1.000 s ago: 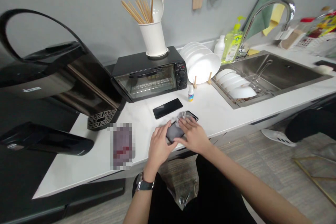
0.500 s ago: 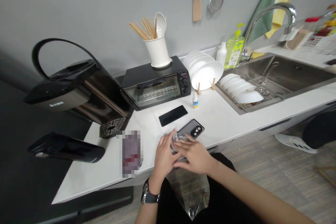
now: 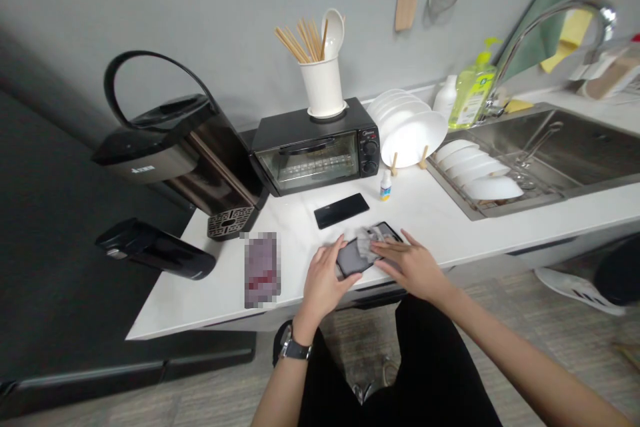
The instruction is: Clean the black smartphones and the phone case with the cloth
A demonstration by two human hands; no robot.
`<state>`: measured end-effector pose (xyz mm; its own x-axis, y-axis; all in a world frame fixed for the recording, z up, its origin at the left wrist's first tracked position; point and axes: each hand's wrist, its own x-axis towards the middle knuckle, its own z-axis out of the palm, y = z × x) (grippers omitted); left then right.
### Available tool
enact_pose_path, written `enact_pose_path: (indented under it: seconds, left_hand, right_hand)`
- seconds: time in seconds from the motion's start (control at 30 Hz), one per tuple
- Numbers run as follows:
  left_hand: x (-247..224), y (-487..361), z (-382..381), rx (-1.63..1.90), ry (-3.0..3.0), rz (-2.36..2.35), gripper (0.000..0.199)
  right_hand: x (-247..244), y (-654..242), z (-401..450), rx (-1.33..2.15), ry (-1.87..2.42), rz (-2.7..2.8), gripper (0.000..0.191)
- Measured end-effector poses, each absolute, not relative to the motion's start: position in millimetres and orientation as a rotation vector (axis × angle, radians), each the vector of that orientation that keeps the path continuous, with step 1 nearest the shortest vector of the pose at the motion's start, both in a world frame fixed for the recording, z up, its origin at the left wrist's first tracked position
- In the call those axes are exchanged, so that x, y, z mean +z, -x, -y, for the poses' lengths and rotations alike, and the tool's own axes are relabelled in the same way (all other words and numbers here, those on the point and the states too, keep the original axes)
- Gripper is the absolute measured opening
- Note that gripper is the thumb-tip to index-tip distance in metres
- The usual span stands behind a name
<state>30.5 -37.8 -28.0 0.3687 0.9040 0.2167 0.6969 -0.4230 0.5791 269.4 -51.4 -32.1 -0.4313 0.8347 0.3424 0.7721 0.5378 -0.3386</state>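
Note:
A grey phone in a dark-edged case (image 3: pixel 354 257) lies on the white counter near its front edge. My left hand (image 3: pixel 324 278), with a watch on the wrist, grips the phone's left end between thumb and fingers. Under the fingertips of my right hand (image 3: pixel 413 265), a crumpled grey cloth (image 3: pixel 370 240) is pressed on the phone's right part, hiding its camera end. Just behind lies a second, black phone (image 3: pixel 342 211), flat and untouched. A small white bottle with a blue and yellow label (image 3: pixel 385 187) stands upright behind the phones.
Behind are a toaster oven (image 3: pixel 315 147) and plates in a rack (image 3: pixel 413 137); the sink (image 3: pixel 550 153) is right. Left are a drink machine (image 3: pixel 200 153), a dark flask lying down (image 3: pixel 160 250) and a blurred packet (image 3: pixel 262 271). A shoe (image 3: pixel 575 290) shows at right.
My right hand has moved right with the cloth across the phone, away from my left hand. My left hand now holds the phone's left end. The view has shifted, moving the scene.

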Motion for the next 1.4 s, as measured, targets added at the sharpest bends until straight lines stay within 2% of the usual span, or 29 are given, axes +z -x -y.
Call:
enact_pose_path:
  seconds: [0.1,0.13,0.23,0.33,0.47,0.57,0.7,0.83,0.97,1.07,1.17,1.3,1.4]
  left_hand:
    - [-27,-34,35,0.738,-2.264,-1.373,0.092]
    - [-28,-34,35,0.736,-2.272,-1.361,0.089]
    - [-31,-31,34,0.698,-2.279,-1.361,0.086]
    - [-33,-29,35,0.707,-2.272,-1.413,0.089]
    - [-31,-35,35,0.725,-2.287,-1.382,0.091]
    - [-28,-36,33,0.714,-2.268,-1.365,0.088]
    - [-31,-32,31,0.743,-2.273,-1.373,0.085]
    - [-37,-34,30,0.775,-2.31,-1.427,0.072]
    - [-38,-36,27,0.788,-2.217,-1.423,0.075]
    - [-40,-38,26,0.827,-2.066,-1.413,0.054]
    - [-43,-40,27,0.899,-2.035,-1.383,0.032]
    - [-45,-43,27,0.919,-2.162,-1.384,0.028]
    - [-48,-44,27,0.946,-2.192,-1.426,0.023]
  right_hand:
    - [-31,-273,44,0.034,1.419,2.242,0.044]
    - [-33,-262,47,0.026,1.412,2.236,0.054]
    - [-38,-226,60,0.204,1.184,2.315,0.065]
    - [-37,-236,64,0.281,1.124,2.382,0.051]
    - [-33,-276,49,0.076,1.465,2.256,0.043]
    - [-32,-258,46,0.04,1.504,2.207,0.038]
    - [-35,-222,58,0.302,1.188,2.297,0.029]
    - [-36,-245,59,0.505,1.19,2.233,0.023]
    - [-38,-263,44,0.662,1.209,1.898,0.026]
    - [-43,-260,38,0.599,1.264,1.618,0.034]
    - [-41,-258,32,0.47,1.295,1.419,0.03]
    - [-30,-252,29,0.179,1.217,1.594,0.014]
    - [-28,-226,36,0.057,1.092,1.934,0.015]
